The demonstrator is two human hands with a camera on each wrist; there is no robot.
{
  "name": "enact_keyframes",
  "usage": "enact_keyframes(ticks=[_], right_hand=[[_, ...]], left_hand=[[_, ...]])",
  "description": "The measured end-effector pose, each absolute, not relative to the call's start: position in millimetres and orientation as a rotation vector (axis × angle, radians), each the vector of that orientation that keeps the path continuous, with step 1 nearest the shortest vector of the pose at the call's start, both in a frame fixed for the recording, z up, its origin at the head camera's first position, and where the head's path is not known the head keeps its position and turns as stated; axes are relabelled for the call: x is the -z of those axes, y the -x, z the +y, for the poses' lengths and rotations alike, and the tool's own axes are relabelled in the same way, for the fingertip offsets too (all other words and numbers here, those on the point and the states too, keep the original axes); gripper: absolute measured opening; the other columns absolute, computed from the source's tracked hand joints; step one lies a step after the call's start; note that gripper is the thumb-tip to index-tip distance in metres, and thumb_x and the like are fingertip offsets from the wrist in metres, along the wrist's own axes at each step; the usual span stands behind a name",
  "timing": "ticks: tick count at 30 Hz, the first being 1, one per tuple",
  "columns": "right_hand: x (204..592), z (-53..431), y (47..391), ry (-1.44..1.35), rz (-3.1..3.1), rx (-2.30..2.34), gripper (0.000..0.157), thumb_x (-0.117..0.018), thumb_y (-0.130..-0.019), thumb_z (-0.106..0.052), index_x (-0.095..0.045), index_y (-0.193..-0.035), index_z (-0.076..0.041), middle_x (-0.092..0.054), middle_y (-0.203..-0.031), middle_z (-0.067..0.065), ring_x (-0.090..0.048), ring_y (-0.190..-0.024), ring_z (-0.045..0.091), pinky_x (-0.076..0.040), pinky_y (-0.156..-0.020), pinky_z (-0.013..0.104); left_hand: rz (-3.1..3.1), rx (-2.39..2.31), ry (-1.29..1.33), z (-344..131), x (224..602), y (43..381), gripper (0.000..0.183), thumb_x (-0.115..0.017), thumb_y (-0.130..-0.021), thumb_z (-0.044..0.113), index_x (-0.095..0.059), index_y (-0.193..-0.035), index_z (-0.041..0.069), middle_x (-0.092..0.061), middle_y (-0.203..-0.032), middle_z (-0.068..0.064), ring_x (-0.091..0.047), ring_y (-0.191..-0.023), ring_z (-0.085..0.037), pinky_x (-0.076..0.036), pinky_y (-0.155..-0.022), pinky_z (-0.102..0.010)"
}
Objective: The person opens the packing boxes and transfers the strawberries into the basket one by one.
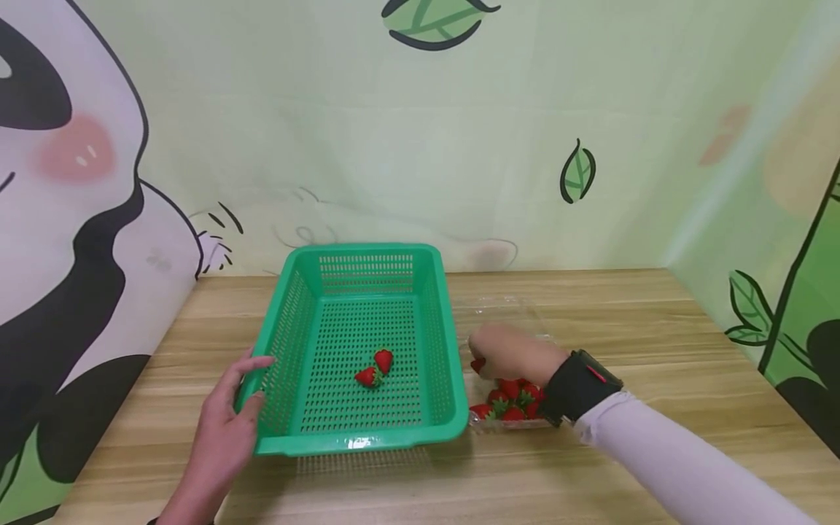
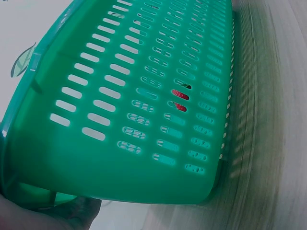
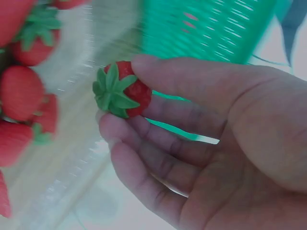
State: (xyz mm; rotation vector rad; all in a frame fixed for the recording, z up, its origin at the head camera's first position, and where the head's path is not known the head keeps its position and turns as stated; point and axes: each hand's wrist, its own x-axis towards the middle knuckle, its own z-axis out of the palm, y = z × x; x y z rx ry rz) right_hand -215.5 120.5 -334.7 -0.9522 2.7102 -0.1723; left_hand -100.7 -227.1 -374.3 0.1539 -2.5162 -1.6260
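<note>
My right hand (image 1: 515,354) pinches a red strawberry (image 3: 139,93) with green leaves between thumb and fingers, as the right wrist view shows. It is above a clear plastic box (image 1: 484,310), where several strawberries (image 1: 511,391) lie in the near part. Left of the box stands a green perforated basket (image 1: 367,441). Two strawberries lie on its floor, one upper strawberry (image 1: 383,360) and one lower strawberry (image 1: 367,377). My left hand (image 1: 223,430) holds the basket's left rim; part of that hand shows at the lower left of the left wrist view.
A wood-grain table (image 1: 610,313) carries the basket and box. Behind it rises a pale green backdrop (image 1: 367,160) printed with leaves, and a panda picture (image 1: 59,189) covers the left side. On my right wrist is a black band (image 1: 580,386).
</note>
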Motion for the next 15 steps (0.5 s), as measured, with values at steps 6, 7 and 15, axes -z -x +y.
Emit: enact_keyframes(ticks=[6, 7, 15], right_hand=[[305, 124, 210, 0.899, 2.729, 0.273, 0.016, -0.067, -0.078, -0.008, -0.056, -0.066, -0.009, -0.036, -0.058, -0.003, -0.033, -0.055, 0.013, -0.03, -0.051, 0.027], [300, 124, 209, 0.891, 2.73, 0.288, 0.017, -0.067, -0.079, -0.008, -0.056, -0.065, -0.01, -0.034, -0.057, -0.003, -0.033, -0.054, 0.013, -0.03, -0.051, 0.026], [271, 114, 208, 1.011, 2.755, 0.327, 0.01, -0.069, -0.079, -0.012, -0.06, -0.074, -0.012, -0.05, -0.063, -0.002, -0.047, -0.062, 0.016, -0.042, -0.059, 0.029]], left_hand=[[-2.516, 1.613, -0.149, -228, 375, 101, 0.045, -0.037, -0.094, 0.001, -0.043, -0.136, 0.015, -0.015, -0.155, 0.003, -0.022, -0.136, -0.029, -0.043, -0.083, -0.021], [-2.514, 1.612, -0.146, -228, 375, 101, 0.045, -0.037, -0.094, 0.001, -0.043, -0.136, 0.015, -0.015, -0.155, 0.003, -0.022, -0.136, -0.029, -0.043, -0.082, -0.02], [-2.501, 1.634, -0.139, -227, 375, 102, 0.045, -0.036, -0.094, 0.0, -0.042, -0.136, 0.013, -0.015, -0.155, 0.002, -0.025, -0.134, -0.028, -0.045, -0.084, -0.027]])
